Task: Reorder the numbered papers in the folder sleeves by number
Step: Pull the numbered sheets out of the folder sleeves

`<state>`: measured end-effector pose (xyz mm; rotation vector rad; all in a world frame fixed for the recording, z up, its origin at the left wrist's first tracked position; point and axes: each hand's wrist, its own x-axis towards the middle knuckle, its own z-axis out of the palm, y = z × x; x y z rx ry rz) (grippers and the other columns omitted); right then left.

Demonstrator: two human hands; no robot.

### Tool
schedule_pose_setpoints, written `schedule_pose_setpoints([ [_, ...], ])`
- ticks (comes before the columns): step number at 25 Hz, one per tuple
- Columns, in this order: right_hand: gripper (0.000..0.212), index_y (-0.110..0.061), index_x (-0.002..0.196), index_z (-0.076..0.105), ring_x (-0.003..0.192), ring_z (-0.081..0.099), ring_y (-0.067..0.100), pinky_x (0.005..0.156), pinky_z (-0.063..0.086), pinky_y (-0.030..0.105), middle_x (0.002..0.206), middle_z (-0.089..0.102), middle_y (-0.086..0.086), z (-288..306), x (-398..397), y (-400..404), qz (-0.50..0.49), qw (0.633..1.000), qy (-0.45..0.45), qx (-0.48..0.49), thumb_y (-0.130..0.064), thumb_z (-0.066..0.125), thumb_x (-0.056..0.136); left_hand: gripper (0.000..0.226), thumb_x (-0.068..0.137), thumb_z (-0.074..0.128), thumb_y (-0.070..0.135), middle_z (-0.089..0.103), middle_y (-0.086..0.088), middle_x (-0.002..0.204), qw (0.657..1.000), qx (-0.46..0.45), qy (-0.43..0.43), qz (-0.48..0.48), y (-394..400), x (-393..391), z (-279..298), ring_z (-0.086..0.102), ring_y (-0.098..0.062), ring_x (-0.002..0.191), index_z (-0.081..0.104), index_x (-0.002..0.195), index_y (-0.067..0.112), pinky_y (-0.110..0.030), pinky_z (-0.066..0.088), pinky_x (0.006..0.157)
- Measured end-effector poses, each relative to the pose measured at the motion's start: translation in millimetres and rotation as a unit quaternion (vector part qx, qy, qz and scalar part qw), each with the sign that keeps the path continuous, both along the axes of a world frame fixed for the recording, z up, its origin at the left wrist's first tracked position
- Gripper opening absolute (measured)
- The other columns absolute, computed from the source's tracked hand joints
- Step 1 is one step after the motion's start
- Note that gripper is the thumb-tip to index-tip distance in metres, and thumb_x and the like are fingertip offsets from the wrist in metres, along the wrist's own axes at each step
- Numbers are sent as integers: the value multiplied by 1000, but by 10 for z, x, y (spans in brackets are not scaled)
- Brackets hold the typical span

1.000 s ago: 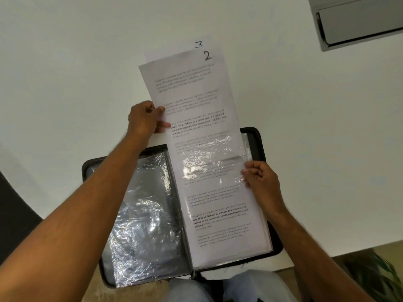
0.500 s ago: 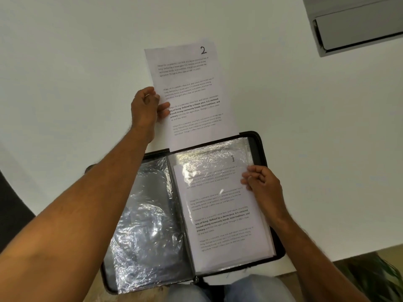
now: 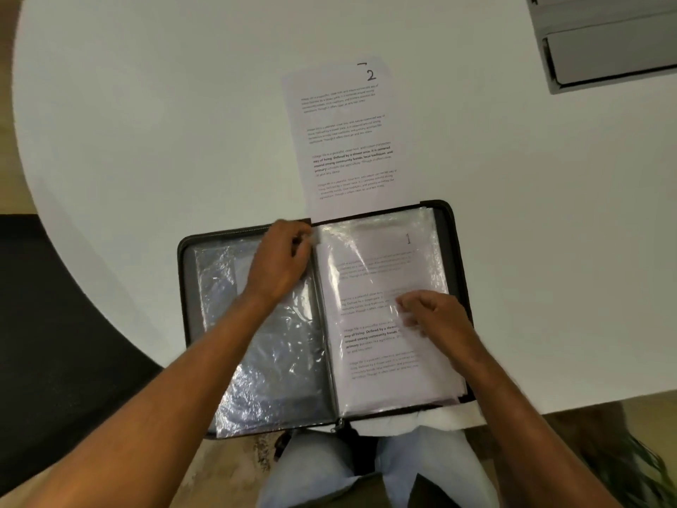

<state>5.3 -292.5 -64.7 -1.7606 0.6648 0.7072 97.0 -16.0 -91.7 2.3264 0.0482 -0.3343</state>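
Note:
A black zip folder (image 3: 447, 218) lies open at the near table edge, with clear plastic sleeves on both sides. The top right sleeve holds the paper numbered 1 (image 3: 370, 284). The paper numbered 2 (image 3: 348, 137) lies flat on the table just beyond the folder, on top of another sheet whose top edge barely shows. My left hand (image 3: 282, 260) sits at the folder's spine near the top, fingers curled at the sleeve's upper corner. My right hand (image 3: 432, 317) rests on the right sleeve, fingers curled and pinching the plastic over paper 1.
The white table (image 3: 146, 122) has a curved left edge with a dark chair (image 3: 55, 324) beside it. A grey box-like unit (image 3: 604, 49) stands at the far right. My knees show below the folder.
My left hand let go of paper 2, which now lies on the table, and came down to the folder's spine. My right hand slid lower and inward on the right sleeve.

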Motion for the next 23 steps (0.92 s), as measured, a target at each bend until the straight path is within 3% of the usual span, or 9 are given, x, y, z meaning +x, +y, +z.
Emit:
schedule_pose_setpoints([
  [5, 19, -30, 110, 78, 90, 73, 3, 79, 53, 23, 102, 78, -15, 340, -157, 426, 65, 996, -21, 53, -34, 63, 99, 15, 101, 61, 23, 69, 9, 101, 987, -101, 121, 43, 200, -807, -24, 66, -10, 87, 70, 113, 26, -27, 55, 81],
  [9, 20, -29, 110, 80, 109, 67, -2, 100, 51, 27, 110, 76, -17, 477, -252, 932, 69, 988, -71, 116, -33, 66, 97, 16, 103, 61, 28, 75, 1, 104, 943, -208, 205, 158, 383, -1108, 67, 71, -15, 90, 72, 112, 22, -30, 53, 79],
  [12, 22, -28, 116, 78, 114, 64, -7, 103, 49, 24, 118, 73, -20, 463, -321, 1358, 97, 979, -70, 167, -35, 65, 99, 35, 102, 55, 47, 76, 1, 110, 913, -249, 249, 206, 582, -1253, 147, 71, -20, 98, 73, 116, 21, -39, 55, 87],
  [14, 22, -37, 117, 77, 115, 57, -17, 109, 44, 25, 119, 66, -35, 386, -374, 1621, 143, 971, -70, 181, -40, 64, 99, 50, 101, 46, 60, 76, -3, 114, 894, -275, 267, 232, 716, -1327, 200, 68, -30, 112, 73, 117, 21, -47, 52, 99],
  [16, 21, -45, 117, 74, 119, 43, -26, 115, 33, 27, 124, 57, -43, 279, -439, 1849, 196, 961, -79, 177, -41, 63, 99, 62, 106, 29, 60, 75, -7, 116, 868, -317, 279, 259, 850, -1413, 238, 66, -31, 116, 73, 115, 18, -46, 48, 102],
  [19, 32, -42, 129, 68, 137, 32, -6, 120, 21, 36, 154, 46, -20, 51, -571, 2101, 246, 957, -68, 141, -45, 64, 97, 79, 101, 14, 71, 74, -2, 122, 860, -324, 281, 278, 1099, -1566, 192, 65, -23, 120, 73, 120, 21, -48, 45, 108],
  [21, 40, -47, 134, 62, 150, 24, 7, 125, 13, 53, 160, 39, -15, -90, -665, 2188, 281, 951, -68, 105, -54, 61, 94, 84, 96, 14, 78, 73, 3, 124, 852, -319, 289, 297, 1223, -1660, 160, 67, -20, 118, 69, 127, 22, -45, 48, 104],
  [23, 47, -50, 139, 55, 156, 12, 12, 124, 6, 59, 164, 33, -14, -183, -737, 2231, 320, 942, -69, 71, -57, 59, 92, 69, 100, 26, 72, 75, 3, 119, 865, -283, 274, 310, 1274, -1735, 164, 71, -19, 108, 69, 123, 23, -40, 54, 94],
])
